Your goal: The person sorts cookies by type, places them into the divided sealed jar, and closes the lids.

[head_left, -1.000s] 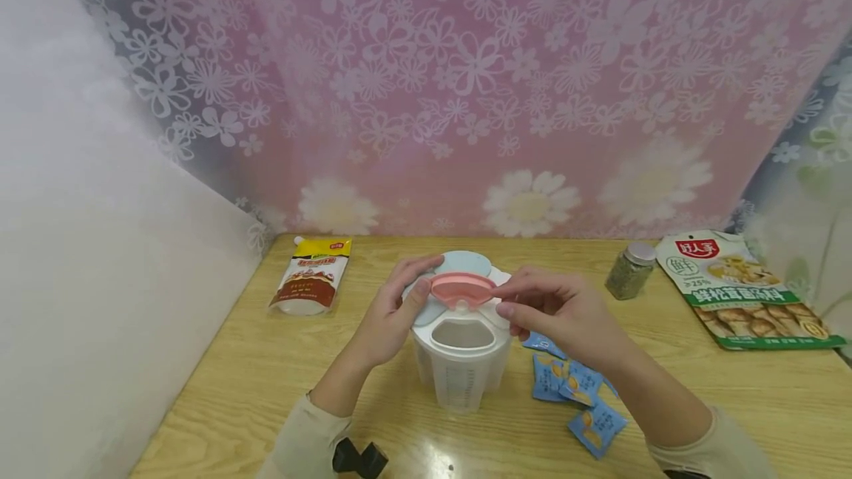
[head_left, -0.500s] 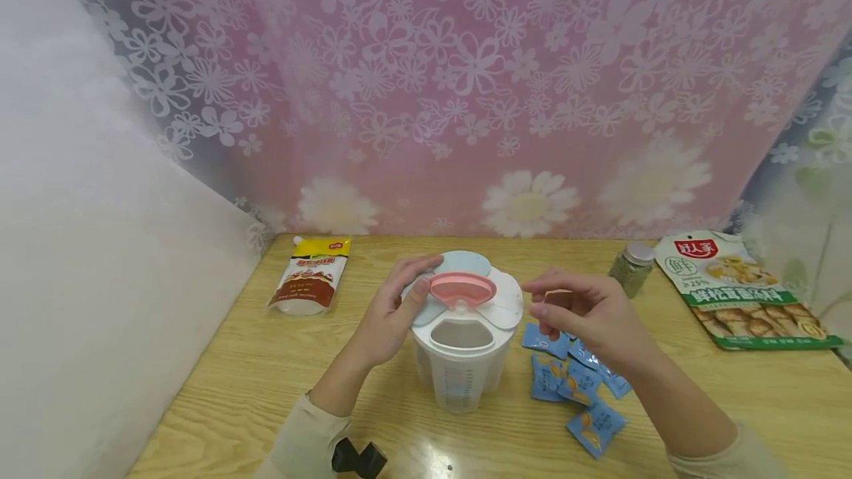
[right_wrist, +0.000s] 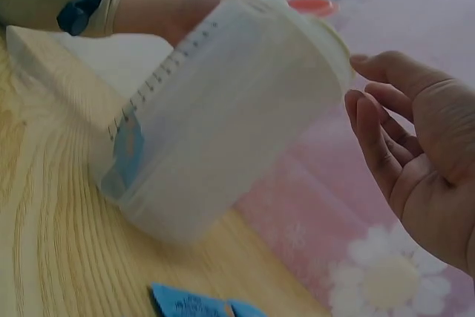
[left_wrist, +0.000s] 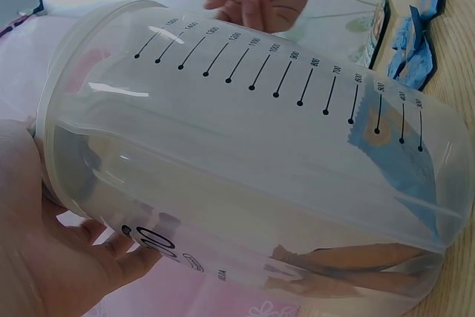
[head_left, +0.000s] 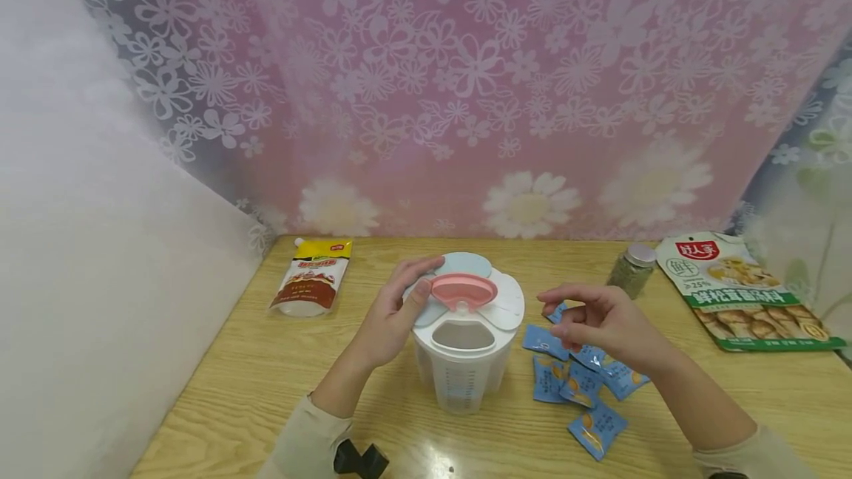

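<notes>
A translucent plastic storage container with printed scale marks stands upright on the table. Its white lid carries pale blue and white flaps, and a pink flap tilted up behind an uncovered opening at the front. My left hand grips the lid's left side, thumb on top; in the left wrist view its fingers curl below the rim. Through the wall show a blue packet and something brown. My right hand hovers right of the container over small blue packets, fingers loosely bent, holding nothing.
A yellow, white and brown pouch lies at the back left. At the right are a jar of dried green flakes and a large white and green bag. A flowered pink cloth hangs behind the table.
My right hand has drawn away from the lid to the right, over the blue packets. My left hand and the container have stayed in place, with the pink flap still raised.
</notes>
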Available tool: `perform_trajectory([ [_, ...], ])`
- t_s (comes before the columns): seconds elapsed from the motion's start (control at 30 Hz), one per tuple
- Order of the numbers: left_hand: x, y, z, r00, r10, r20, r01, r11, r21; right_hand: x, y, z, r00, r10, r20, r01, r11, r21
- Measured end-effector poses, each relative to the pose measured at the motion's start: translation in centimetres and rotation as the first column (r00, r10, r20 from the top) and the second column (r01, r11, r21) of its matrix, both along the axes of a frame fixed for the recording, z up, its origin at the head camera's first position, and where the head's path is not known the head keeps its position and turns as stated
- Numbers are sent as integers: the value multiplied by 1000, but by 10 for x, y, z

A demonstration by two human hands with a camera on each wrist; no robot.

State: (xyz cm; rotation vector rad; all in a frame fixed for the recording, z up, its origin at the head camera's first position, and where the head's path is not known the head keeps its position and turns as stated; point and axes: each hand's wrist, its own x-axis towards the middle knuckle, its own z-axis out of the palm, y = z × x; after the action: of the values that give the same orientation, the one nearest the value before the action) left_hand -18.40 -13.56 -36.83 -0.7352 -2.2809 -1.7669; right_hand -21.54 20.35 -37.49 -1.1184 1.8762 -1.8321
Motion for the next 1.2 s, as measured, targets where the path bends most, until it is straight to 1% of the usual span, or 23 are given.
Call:
perform_trajectory([
  [0.13,0,1,0,1000,-4,0,4,1000,0,-6,9,-13,999,46,11,-46,999,12],
  [0.23,-1,1,0,1000,-4,-1,4,1000,0,-10,14,-21,994,95,44,-97,995,39],
  [0.3,-1,1,1,1000,-4,-3,4,1000,-1,-12,16,-25,988,135,80,-139,989,59],
  [0.37,-1,1,1,1000,-5,-5,4,1000,-1,-14,18,-30,975,191,110,-199,978,65],
  [0.4,-1,1,1,1000,-5,-5,5,1000,0,-15,19,-33,968,222,118,-230,971,63],
  [0.5,-1,1,2,1000,-7,-8,7,1000,3,-19,21,-42,952,279,126,-288,956,59],
  [0.53,-1,1,2,1000,-7,-7,7,1000,4,-20,21,-44,951,281,131,-291,955,64],
  [0.63,-1,1,2,1000,-8,-5,8,1000,7,-22,21,-51,959,245,144,-262,958,115],
  [0.73,-2,0,2,1000,-5,-5,5,1000,7,-24,21,-60,961,229,154,-252,955,154],
  [0.87,-2,1,1,1000,-3,-11,3,1000,6,-25,22,-72,954,248,168,-277,944,179],
  [1.07,-1,0,-1,1000,3,-11,-3,1000,4,-24,25,-77,955,219,199,-270,919,287],
  [1.2,-1,0,-2,1000,8,-8,-8,1000,4,-24,24,-80,958,223,178,-269,917,295],
])
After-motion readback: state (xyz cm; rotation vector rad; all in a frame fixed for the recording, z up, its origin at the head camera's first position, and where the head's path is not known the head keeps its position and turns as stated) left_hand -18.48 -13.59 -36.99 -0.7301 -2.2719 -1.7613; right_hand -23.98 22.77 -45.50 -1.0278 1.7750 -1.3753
